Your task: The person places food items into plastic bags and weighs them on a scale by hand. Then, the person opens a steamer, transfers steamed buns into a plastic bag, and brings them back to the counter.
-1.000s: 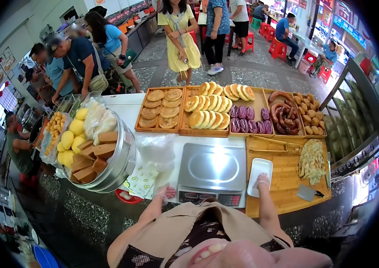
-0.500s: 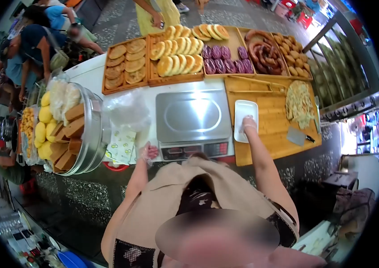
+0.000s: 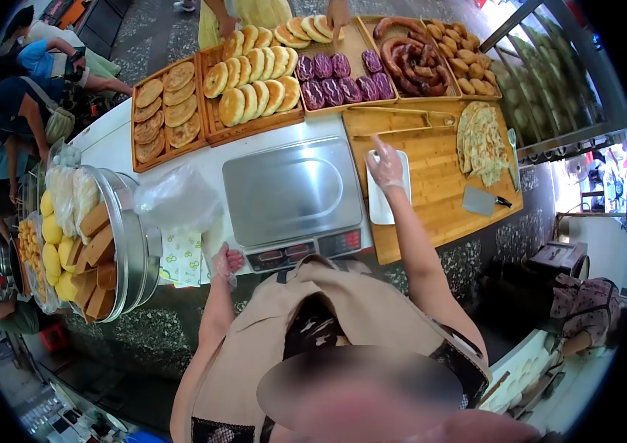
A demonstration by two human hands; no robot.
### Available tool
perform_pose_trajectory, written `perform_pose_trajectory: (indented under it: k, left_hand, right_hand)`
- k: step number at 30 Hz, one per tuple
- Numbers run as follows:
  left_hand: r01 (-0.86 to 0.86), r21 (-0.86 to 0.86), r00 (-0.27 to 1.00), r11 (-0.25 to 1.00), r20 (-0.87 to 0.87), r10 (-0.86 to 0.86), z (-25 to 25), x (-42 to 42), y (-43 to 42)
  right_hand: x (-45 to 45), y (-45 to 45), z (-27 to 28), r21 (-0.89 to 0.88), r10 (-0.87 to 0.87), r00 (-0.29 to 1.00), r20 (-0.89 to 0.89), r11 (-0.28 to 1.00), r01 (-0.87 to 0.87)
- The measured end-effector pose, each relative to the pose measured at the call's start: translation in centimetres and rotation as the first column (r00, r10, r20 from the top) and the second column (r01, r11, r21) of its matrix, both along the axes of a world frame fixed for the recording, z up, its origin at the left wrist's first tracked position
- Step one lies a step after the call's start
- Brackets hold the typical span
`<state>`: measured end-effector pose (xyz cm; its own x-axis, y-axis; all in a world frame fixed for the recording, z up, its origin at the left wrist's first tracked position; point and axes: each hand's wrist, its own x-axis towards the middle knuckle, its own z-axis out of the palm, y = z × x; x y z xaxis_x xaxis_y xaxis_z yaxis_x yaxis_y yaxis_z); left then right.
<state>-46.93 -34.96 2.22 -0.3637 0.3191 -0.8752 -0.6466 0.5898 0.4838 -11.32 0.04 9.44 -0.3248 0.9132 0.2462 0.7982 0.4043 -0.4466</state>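
My right hand (image 3: 386,166), in a clear plastic glove, hovers over the white tray (image 3: 383,210) with a finger stretched toward the metal tongs (image 3: 395,122); nothing is held in it. At the table edge, left of the digital scale (image 3: 288,196), my left hand (image 3: 226,262) rests with loosely bent fingers and holds nothing visible. It too wears a clear glove. Beside it lie patterned paper bags (image 3: 180,258) and a heap of clear plastic bags (image 3: 177,199). Another person's hand (image 3: 338,16) reaches down to the purple buns (image 3: 341,90).
Wooden trays hold brown flatbreads (image 3: 179,96), pale round cakes (image 3: 243,100), sausages (image 3: 413,59) and brown buns (image 3: 468,55). Sliced flatbread (image 3: 482,144) and a cleaver (image 3: 480,201) lie on the cutting board (image 3: 432,229). A steamer (image 3: 132,244) stands left, with people beyond.
My right hand has lifted from the white tray and moved forward, finger extended. The other person's hand has come over the purple buns. My view has shifted, while my left hand stays near the scale.
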Motion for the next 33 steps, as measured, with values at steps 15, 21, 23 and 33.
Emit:
perform_pose_trajectory:
  k: [15, 21, 23, 33]
  left_hand:
    - [-0.019, -0.087, 0.996, 0.996, -0.084, 0.012, 0.6, 0.1, 0.4]
    - [-0.014, -0.141, 0.989, 0.99, -0.149, -0.008, 0.1, 0.0, -0.1]
    - [-0.022, -0.135, 0.991, 0.991, -0.134, 0.004, -0.1, 0.0, 0.0]
    - [-0.062, -0.109, 0.995, 0.992, -0.086, 0.053, -0.4, -0.4, -0.1]
  right_hand:
    - [-8.8, 11.9, -0.8, -0.474, -0.056, 0.964, 0.26, 0.862, 0.178]
    - [-8.3, 12.8, -1.7, -0.437, -0.074, 0.969, 0.237, 0.882, 0.175]
    - [-8.0, 13.2, -1.9, -0.408, -0.045, 0.97, 0.237, 0.902, 0.142]
    - [-7.3, 13.9, -3.3, -0.311, -0.07, 0.985, 0.16, 0.943, 0.118]
